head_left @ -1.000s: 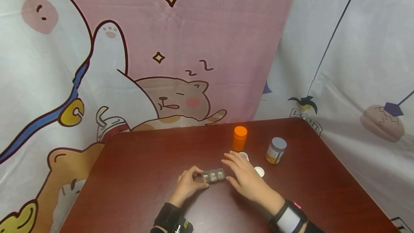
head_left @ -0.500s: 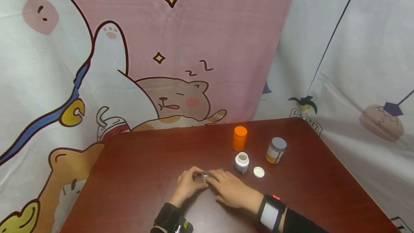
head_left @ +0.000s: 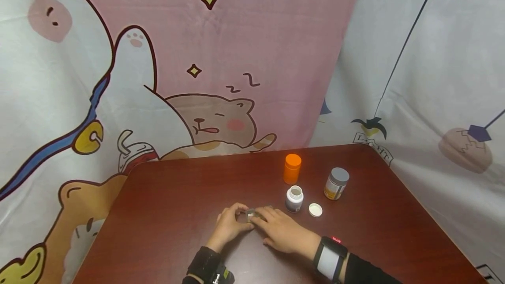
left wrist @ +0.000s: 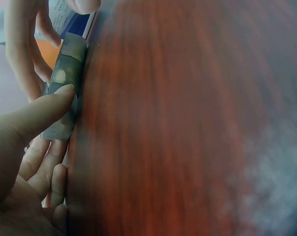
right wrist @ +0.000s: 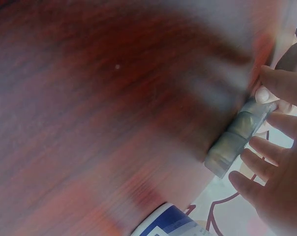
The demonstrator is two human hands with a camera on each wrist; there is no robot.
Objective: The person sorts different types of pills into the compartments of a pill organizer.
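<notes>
A small smoky, see-through pill organizer (head_left: 250, 215) with a row of lidded compartments lies on the table. Pale contents show through its wall in the left wrist view. My left hand (head_left: 229, 226) pinches one end of the organizer between thumb and fingers. Over its other part lies my right hand (head_left: 285, 232), fingers stretched out and touching its top, hiding most of it in the head view. From the right wrist, the fingers (right wrist: 266, 150) run along the organizer's upper edge. An uncapped white bottle (head_left: 293, 200) stands just beyond the right hand.
A white cap (head_left: 315, 210) lies on the brown table (head_left: 177, 196) to the right of the white bottle. Behind them stand an orange bottle (head_left: 292, 171) and a grey-lidded jar (head_left: 336, 185). Printed curtains (head_left: 276, 56) rise at the table's back edge.
Over the second, my right hand moved left and down from beside the organizer onto its top, uncovering the white bottle and cap. The left hand kept its hold; little differs over the last half second.
</notes>
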